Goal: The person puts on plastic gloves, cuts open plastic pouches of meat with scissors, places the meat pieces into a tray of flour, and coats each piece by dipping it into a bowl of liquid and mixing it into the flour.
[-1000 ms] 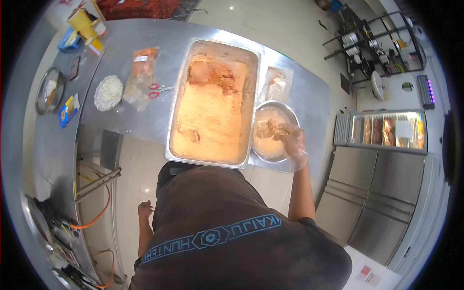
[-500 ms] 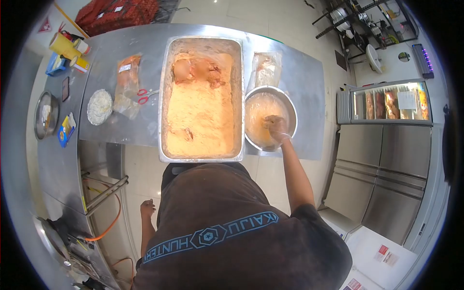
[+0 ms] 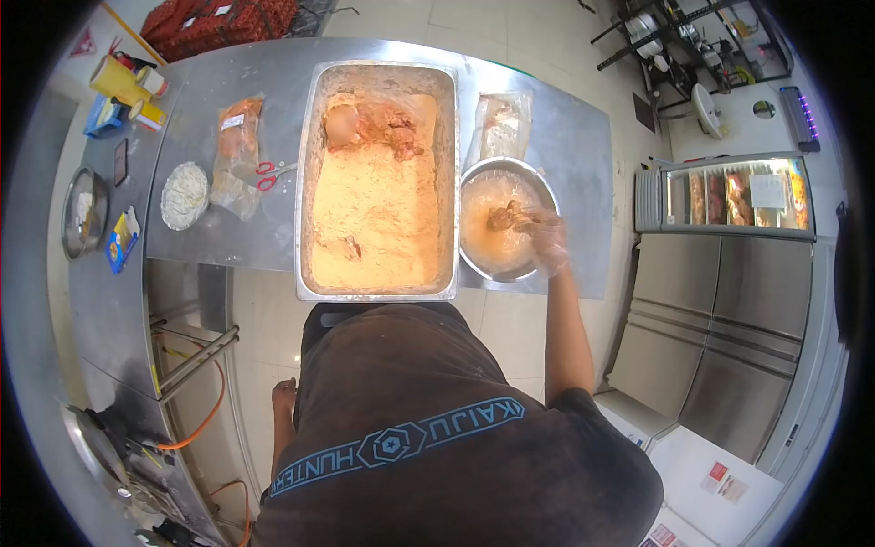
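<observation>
My right hand (image 3: 547, 244), in a clear plastic glove, is closed on a dark reddish-brown piece of raw meat (image 3: 507, 217). It holds the meat over a round metal bowl (image 3: 552, 196) of cloudy orange liquid. Left of the bowl stands a deep rectangular metal pan (image 3: 306, 182) spread with orange-tinted flour (image 3: 374, 219). Several coated and bare meat pieces (image 3: 387, 128) lie at its far end, and a small scrap rests near its front. My left hand (image 3: 284, 397) hangs low beside my body, touching nothing visible; its fingers are too unclear to read.
Behind the bowl lies a clear bag (image 3: 504, 128). To the left are red-handled scissors (image 3: 266, 176), an orange packet (image 3: 239, 141) and a dish of white flour (image 3: 185, 196). A side counter holds a phone (image 3: 121, 160) and a metal bowl (image 3: 68, 223). A fridge (image 3: 679, 273) stands right.
My right hand has lifted from the liquid and shifted slightly right, bringing up the meat, which now shows clearly. My left hand has moved slightly, closer to my body.
</observation>
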A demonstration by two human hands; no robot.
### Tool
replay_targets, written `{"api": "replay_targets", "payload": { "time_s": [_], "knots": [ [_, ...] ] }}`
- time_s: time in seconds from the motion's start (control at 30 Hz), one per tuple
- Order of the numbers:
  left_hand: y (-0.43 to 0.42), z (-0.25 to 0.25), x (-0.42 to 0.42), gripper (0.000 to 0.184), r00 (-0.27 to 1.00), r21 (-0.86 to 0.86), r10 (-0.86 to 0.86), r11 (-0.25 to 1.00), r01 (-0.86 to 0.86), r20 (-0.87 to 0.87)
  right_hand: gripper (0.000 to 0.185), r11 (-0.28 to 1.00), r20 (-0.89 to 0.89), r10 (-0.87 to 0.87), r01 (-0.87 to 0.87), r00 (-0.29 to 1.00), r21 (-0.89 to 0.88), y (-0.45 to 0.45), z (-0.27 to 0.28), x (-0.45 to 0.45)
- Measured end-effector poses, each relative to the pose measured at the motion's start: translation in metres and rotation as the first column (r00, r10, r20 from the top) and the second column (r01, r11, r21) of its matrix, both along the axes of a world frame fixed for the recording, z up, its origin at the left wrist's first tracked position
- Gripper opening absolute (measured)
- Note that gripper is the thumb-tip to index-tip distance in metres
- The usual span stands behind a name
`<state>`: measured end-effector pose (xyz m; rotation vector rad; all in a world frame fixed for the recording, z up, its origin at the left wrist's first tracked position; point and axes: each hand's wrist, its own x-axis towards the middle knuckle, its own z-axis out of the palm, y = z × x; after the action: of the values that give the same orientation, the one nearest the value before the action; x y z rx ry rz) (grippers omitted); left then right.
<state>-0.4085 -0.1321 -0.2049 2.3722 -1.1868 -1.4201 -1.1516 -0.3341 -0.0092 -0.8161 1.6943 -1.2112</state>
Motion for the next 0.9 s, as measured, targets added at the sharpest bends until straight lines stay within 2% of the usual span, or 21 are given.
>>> {"api": "replay_targets", "payload": {
  "time_s": [0.07,0.13,0.23,0.33,0.43,0.47,0.53,0.57,0.63,0.73,0.77,0.83,0.9],
  "knots": [
    [-0.002,0.016,-0.011,0.032,0.999,0.016,-0.017,1.000,0.016,0.040,0.023,0.998,-0.054,0.014,-0.011,0.998,0.057,-0.001,-0.023,-0.002],
    [-0.001,0.017,-0.010,0.032,0.999,0.048,0.047,0.998,-0.047,0.012,0.024,0.995,-0.149,0.013,0.002,0.989,0.102,-0.006,-0.036,0.011],
    [-0.010,0.031,-0.017,0.032,0.993,0.095,0.117,0.989,-0.117,0.011,0.023,0.951,-0.440,0.185,-0.048,0.879,0.304,-0.008,-0.039,0.029],
    [-0.018,0.042,-0.024,0.032,0.986,0.096,0.166,0.982,-0.165,-0.002,0.021,0.947,-0.476,0.189,-0.032,0.859,0.319,-0.009,-0.043,0.037],
    [-0.014,0.038,-0.023,0.032,0.977,0.073,0.208,0.976,-0.204,-0.047,0.021,0.975,-0.469,0.148,-0.048,0.871,0.219,-0.009,-0.045,0.029],
    [-0.012,0.033,-0.021,0.032,0.973,0.065,0.220,0.974,-0.215,-0.066,0.022,0.987,-0.442,0.158,-0.152,0.883,0.049,-0.006,-0.050,0.016],
    [-0.009,0.030,-0.021,0.032,0.967,0.071,0.240,0.969,-0.235,-0.087,0.023,0.899,-0.393,0.191,-0.321,0.899,-0.297,-0.001,-0.059,-0.010],
    [-0.008,0.029,-0.021,0.031,0.963,0.075,0.250,0.967,-0.243,-0.098,0.022,0.956,-0.280,0.151,-0.212,0.948,-0.201,0.001,-0.055,-0.012],
    [-0.003,0.024,-0.018,0.032,0.988,0.049,0.154,0.987,-0.153,-0.031,0.019,0.999,-0.067,0.014,-0.011,0.998,0.041,-0.001,-0.001,0.008],
    [0.009,0.005,-0.010,0.034,0.996,0.046,0.066,0.997,-0.068,0.052,0.020,0.997,-0.066,0.026,-0.031,0.997,-0.067,0.003,0.003,0.003],
    [0.014,-0.002,-0.006,0.034,0.995,0.048,0.052,0.997,-0.056,0.081,0.021,0.999,-0.073,-0.008,0.005,0.997,-0.042,-0.002,0.005,0.004],
    [0.010,0.022,-0.013,0.035,0.997,0.059,0.017,0.998,-0.021,0.069,0.022,0.997,-0.086,-0.079,0.081,0.993,0.018,-0.009,0.028,0.020],
    [0.001,0.034,-0.019,0.035,0.998,0.042,0.026,0.999,-0.028,0.057,0.022,0.997,-0.217,-0.041,0.055,0.975,0.057,-0.029,0.046,0.032]
  ]
}}
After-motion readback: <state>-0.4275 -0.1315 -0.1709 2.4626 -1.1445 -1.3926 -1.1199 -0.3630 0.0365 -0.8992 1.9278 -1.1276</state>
